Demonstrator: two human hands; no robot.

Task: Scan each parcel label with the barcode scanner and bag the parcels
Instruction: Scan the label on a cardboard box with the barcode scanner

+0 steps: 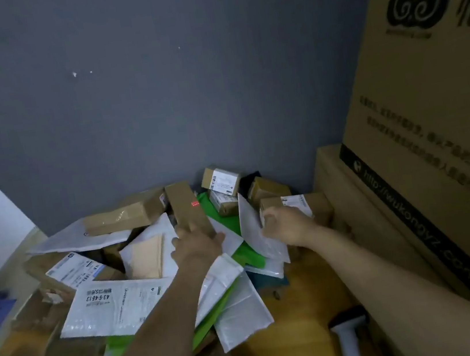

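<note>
Brown cardboard meets the beam: the left hand [198,245] grips the near end of a long box [185,207], its long axis pointing away toward the wall, a red light spot [195,204] on its upper face. Just beside, the right hand [287,224] curls on a white mailer [253,223], apparently clearing it. The likely scanner [348,340] lies near the right forearm.

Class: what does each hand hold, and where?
Left hand grips the long brown box by its near end; right hand pinches the white mailer by its right edge.
</note>
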